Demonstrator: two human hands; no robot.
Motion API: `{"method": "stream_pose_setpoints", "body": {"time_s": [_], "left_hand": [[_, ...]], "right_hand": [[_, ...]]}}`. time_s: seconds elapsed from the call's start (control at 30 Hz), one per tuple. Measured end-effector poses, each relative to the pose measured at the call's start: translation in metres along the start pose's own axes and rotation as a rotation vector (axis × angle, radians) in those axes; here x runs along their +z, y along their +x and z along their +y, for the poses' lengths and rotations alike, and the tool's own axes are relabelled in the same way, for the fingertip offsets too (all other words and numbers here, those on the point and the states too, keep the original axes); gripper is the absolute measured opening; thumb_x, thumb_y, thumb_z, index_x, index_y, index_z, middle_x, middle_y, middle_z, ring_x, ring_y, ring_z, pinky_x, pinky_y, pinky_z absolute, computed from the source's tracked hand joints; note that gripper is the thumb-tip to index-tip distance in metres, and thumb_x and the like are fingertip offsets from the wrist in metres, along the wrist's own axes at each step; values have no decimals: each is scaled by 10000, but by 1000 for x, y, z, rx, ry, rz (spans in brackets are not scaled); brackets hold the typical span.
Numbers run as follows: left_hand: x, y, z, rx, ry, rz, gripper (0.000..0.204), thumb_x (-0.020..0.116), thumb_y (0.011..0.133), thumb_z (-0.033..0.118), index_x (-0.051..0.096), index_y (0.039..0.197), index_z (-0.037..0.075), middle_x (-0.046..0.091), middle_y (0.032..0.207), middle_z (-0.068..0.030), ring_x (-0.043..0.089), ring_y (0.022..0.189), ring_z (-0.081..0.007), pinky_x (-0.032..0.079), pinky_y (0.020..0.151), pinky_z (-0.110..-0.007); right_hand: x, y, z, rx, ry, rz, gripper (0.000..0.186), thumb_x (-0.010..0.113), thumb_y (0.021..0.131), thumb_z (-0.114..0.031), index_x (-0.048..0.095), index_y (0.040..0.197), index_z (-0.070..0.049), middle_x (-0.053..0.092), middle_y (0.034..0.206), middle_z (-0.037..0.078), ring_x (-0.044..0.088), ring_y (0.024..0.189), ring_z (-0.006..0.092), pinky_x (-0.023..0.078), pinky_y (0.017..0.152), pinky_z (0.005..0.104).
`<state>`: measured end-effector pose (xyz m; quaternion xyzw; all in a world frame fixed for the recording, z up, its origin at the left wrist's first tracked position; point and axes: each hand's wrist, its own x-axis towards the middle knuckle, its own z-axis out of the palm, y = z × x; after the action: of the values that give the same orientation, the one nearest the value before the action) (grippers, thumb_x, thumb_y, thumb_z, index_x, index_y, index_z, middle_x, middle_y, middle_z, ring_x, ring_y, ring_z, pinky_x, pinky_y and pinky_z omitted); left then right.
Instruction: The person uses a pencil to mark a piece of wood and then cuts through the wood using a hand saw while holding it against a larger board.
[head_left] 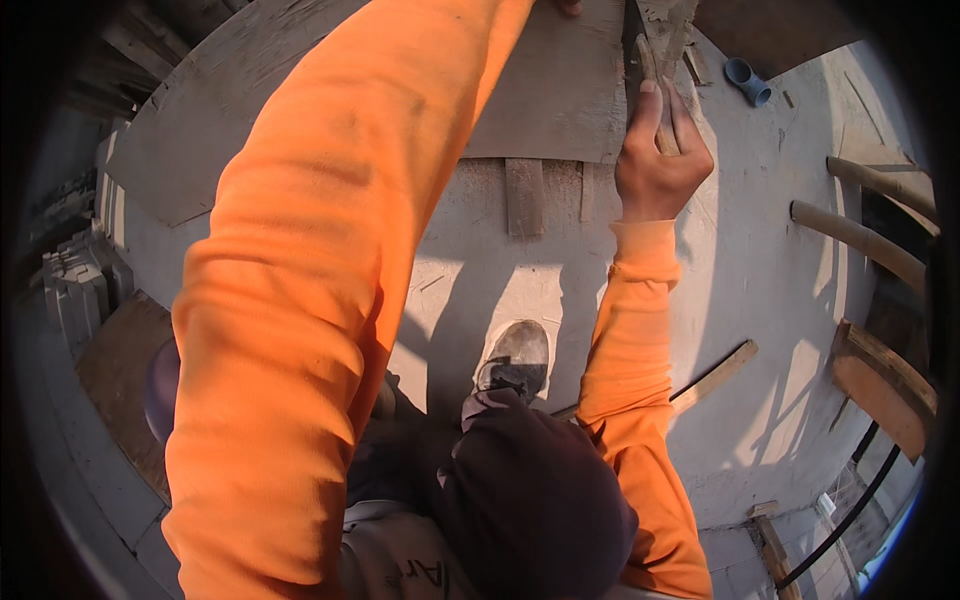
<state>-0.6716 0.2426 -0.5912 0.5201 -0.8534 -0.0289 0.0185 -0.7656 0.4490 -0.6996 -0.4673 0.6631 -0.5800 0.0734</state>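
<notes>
A plywood sheet (548, 110) lies raised ahead of me, its right edge ragged. My left arm stretches across it, and only a bit of my left hand (568, 6) shows at the top edge of the picture, by the sheet; its fingers are mostly cut off. Beside the ragged edge, my right hand (662, 165) is closed around a tool with a slim wooden handle (650, 75). A dark narrow part lies along the sheet's edge next to that handle; I cannot make out its kind. A pale splintered wood piece (668, 20) sits just right of it.
Wooden blocks (524, 197) stick out under the sheet. A grey pipe fitting (748, 82) lies on the floor at far right. Round poles (860, 236), a curved wood piece (885, 390) and a wood strip (715, 380) are on my right. My shoe (516, 358) stands below the sheet.
</notes>
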Motion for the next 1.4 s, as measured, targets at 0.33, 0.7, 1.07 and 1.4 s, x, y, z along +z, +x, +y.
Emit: {"method": "stream_pose_setpoints", "body": {"time_s": [0.33,0.7,1.07,1.4], "left_hand": [[-10,0,-12,-35,7,-50,925,1029,554,265,590,1352,103,668,1354,-132,567,1356,-320,379,1156,-491],[12,-3,-16,-39,-38,7,951,1019,573,248,562,1393,99,648,1389,-132,534,1394,-314,330,1204,-513],[-1,0,9,-16,-58,-64,921,1036,535,276,615,1336,101,662,1372,-134,572,1357,-312,389,1159,-506],[3,-2,-4,-11,-7,78,899,1041,514,270,629,1293,93,679,1340,-133,584,1336,-322,401,1142,-492]], "right_hand": [[-52,-134,6,64,-138,62,345,593,1011,-142,690,1246,90,764,900,150,693,710,162,547,669,283],[-99,-203,-8,244,-185,-4,335,640,996,-139,696,1230,95,748,849,145,660,665,132,517,607,273],[-12,-13,-1,59,48,-10,311,687,983,-123,703,1193,106,776,952,181,719,817,169,562,762,292],[-33,-92,4,46,-76,56,312,609,990,-86,685,1226,103,765,978,193,713,820,196,567,760,306]]}}
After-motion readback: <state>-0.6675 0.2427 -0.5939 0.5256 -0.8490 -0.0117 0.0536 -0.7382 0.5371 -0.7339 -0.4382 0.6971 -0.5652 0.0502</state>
